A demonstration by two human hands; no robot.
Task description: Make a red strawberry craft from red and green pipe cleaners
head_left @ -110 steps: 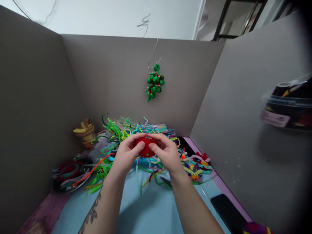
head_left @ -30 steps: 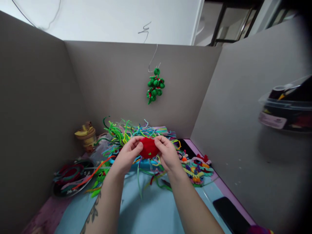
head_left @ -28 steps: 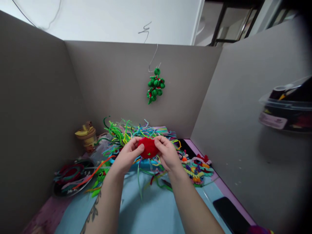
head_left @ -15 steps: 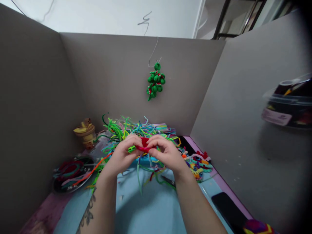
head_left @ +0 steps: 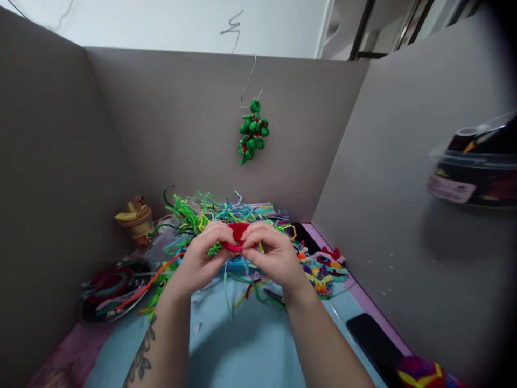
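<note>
Two hands, one red piece. Left hand (head_left: 200, 261) and right hand (head_left: 272, 258) both pinch the red piece (head_left: 238, 233) between thumb and fingertips, and we see it held edge-on above the blue mat (head_left: 250, 350), just in front of the pile of pipe cleaners (head_left: 226, 211). The fingers cover most of the piece, so only its top and a thin rim show.

We can't count the strands in the pile: many, mostly green, yellow, blue and pink, tangled together. A few loose ones trail onto the mat under the hands.

One green bunch (head_left: 252, 132) hangs on one wire hook (head_left: 246, 86) against the back wall (head_left: 181, 124). We count three grey walls: left, back and right.

Left of the pile stands one yellow pot (head_left: 133, 218). Nearer us there is one dark plate (head_left: 105, 291) with coiled strands on it, and an orange strand lies across its rim.

Right of the hands lies a cluster of bright woven pieces (head_left: 323, 267), number unclear. One black phone (head_left: 374, 342) lies flat near the right wall. One clear box (head_left: 472, 167) sits beyond that wall, blurred.
</note>
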